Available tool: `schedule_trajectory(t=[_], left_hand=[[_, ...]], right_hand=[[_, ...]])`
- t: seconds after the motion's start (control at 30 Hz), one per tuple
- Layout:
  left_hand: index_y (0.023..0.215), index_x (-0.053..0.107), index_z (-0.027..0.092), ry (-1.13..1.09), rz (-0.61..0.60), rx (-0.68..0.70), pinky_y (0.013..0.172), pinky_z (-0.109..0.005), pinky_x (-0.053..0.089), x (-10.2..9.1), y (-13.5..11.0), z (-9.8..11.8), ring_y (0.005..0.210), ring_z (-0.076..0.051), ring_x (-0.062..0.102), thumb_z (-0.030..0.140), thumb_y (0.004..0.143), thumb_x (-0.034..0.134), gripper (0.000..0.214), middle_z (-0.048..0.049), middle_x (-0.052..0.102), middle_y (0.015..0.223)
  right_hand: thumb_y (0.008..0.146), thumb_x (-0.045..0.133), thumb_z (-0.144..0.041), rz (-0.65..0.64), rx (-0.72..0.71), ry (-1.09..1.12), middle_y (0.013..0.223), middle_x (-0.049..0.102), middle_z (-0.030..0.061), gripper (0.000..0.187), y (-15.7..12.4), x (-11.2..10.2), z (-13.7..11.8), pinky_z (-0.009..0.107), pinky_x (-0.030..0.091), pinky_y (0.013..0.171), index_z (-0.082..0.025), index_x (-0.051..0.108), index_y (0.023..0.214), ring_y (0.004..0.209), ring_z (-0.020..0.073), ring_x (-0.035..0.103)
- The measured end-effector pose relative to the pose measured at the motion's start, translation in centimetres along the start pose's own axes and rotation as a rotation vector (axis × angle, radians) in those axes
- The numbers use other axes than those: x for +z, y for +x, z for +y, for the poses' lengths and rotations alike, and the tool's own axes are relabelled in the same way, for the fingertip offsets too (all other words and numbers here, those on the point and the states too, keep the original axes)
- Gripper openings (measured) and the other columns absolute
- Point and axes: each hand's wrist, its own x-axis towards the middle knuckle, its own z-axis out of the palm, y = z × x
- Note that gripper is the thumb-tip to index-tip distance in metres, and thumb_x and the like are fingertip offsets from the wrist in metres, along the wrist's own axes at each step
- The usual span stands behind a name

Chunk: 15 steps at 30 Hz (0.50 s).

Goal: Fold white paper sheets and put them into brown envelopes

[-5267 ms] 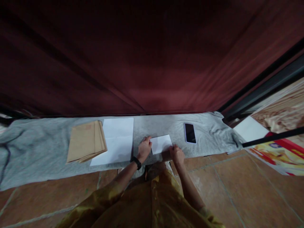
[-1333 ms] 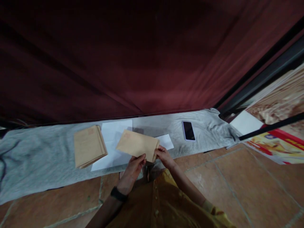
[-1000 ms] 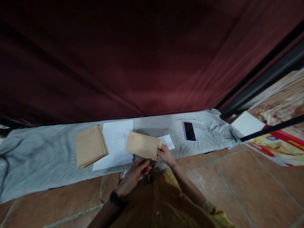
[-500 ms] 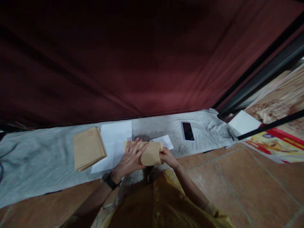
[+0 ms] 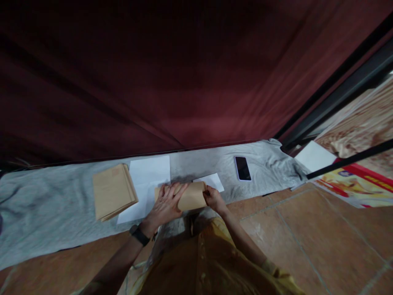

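A brown envelope (image 5: 192,196) lies on the grey cloth (image 5: 49,205) in front of me. My left hand (image 5: 166,205), with a black wristband, rests flat on its left half, fingers stretched out. My right hand (image 5: 213,198) pinches the envelope's right end, fingers closed on it. A folded white sheet (image 5: 211,180) peeks out just behind the envelope. To the left lie a larger white sheet (image 5: 149,174) and a stack of brown envelopes (image 5: 112,190).
A black phone (image 5: 242,168) lies on the cloth to the right. A dark red curtain (image 5: 184,82) hangs behind. Brown floor tiles (image 5: 307,237) lie in front. At the far right are a white sheet (image 5: 313,157) and a colourful printed mat (image 5: 356,184).
Both hands left the folded white sheet and brought a brown envelope over. The envelope came down onto the cloth, and my left hand moved from under it to lie flat on top.
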Motion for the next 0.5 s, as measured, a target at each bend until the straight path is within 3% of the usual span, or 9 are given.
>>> schedule_trajectory(t=[0.07,0.23,0.33,0.5], left_hand=[[0.161,0.024,0.021,0.011,-0.011,-0.01,0.121,-0.06,0.019,0.5,-0.1,-0.2,0.142,-0.039,0.041,0.031,0.07,0.071,0.103,-0.0211,0.044,0.154],[0.161,0.024,0.018,0.049,0.003,-0.076,0.121,-0.059,0.018,1.5,0.2,0.2,0.143,-0.038,0.041,0.033,0.072,0.07,0.101,-0.0218,0.045,0.153],[0.16,0.026,0.017,0.053,0.025,-0.079,0.121,-0.061,0.016,1.8,0.6,0.5,0.142,-0.039,0.041,0.042,0.076,0.07,0.098,-0.0221,0.047,0.152],[0.158,0.031,0.018,0.065,0.032,-0.01,0.122,-0.06,0.017,1.7,0.5,1.0,0.143,-0.039,0.04,0.039,0.076,0.072,0.095,-0.0211,0.048,0.151]], right_hand=[[0.075,0.062,-0.032,0.035,-0.025,-0.041,0.084,0.073,0.0022,0.026,-0.3,-0.3,-0.3,0.027,0.051,0.065,-0.022,0.069,0.098,0.071,0.0175,0.064],[0.086,0.057,-0.041,0.285,-0.098,0.018,0.102,0.072,0.0081,0.031,-1.4,-1.8,-1.4,0.031,0.055,0.078,-0.02,0.068,0.107,0.087,0.0198,0.067],[0.09,0.054,-0.051,0.173,-0.051,0.128,0.098,0.073,0.008,0.039,-1.8,-2.0,-1.8,0.033,0.056,0.08,-0.02,0.071,0.106,0.087,0.0209,0.067],[0.078,0.071,-0.058,-0.085,0.06,0.125,0.091,0.073,0.0047,0.042,-1.9,-1.6,-2.1,0.035,0.053,0.082,-0.02,0.075,0.094,0.086,0.0222,0.065]])
